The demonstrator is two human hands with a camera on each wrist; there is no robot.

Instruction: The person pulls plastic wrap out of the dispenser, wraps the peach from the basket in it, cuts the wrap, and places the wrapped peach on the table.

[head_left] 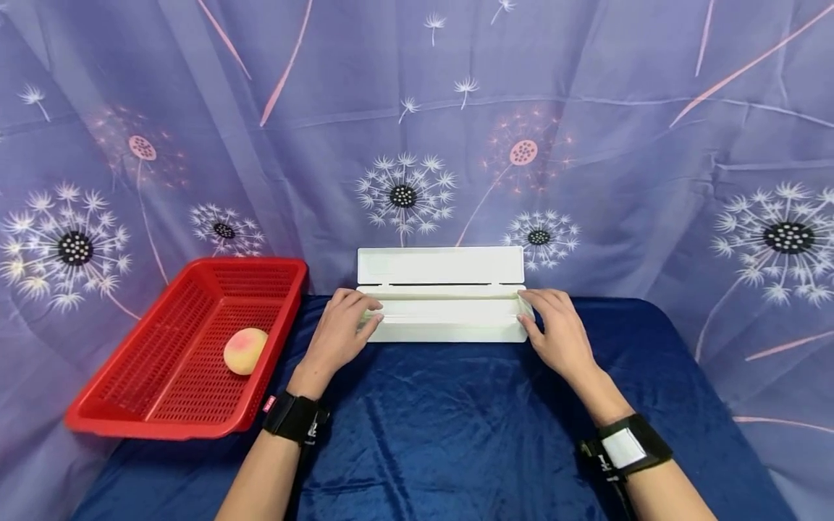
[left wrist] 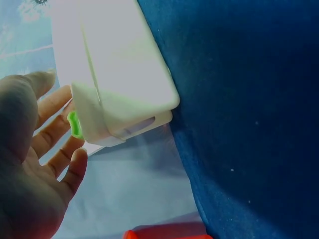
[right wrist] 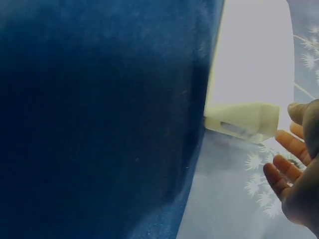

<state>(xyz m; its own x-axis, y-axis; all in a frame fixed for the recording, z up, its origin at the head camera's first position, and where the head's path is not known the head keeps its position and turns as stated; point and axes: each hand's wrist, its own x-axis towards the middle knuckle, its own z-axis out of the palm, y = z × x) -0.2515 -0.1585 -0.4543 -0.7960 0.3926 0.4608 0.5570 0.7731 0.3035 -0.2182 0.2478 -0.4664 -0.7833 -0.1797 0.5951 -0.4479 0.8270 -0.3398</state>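
Note:
A long white box (head_left: 449, 331) stands on the blue cloth with its lid (head_left: 440, 265) raised at the back. My left hand (head_left: 340, 325) is at the box's left end, fingers loosely bent. In the left wrist view, the fingertips of the left hand (left wrist: 45, 144) lie against that end, beside a small green piece (left wrist: 75, 124). At the opposite end is my right hand (head_left: 559, 329), its fingers relaxed and spread. The right wrist view shows the right hand (right wrist: 299, 164) close to the box's end (right wrist: 244, 119); whether its fingertips touch is hard to tell.
On the left sits a red plastic basket (head_left: 185, 418) holding a yellow-pink peach (head_left: 245, 352). Dark blue cloth (head_left: 449, 434) covers the table. A purple curtain (head_left: 606, 181) with a dandelion print hangs right behind the box and along the sides.

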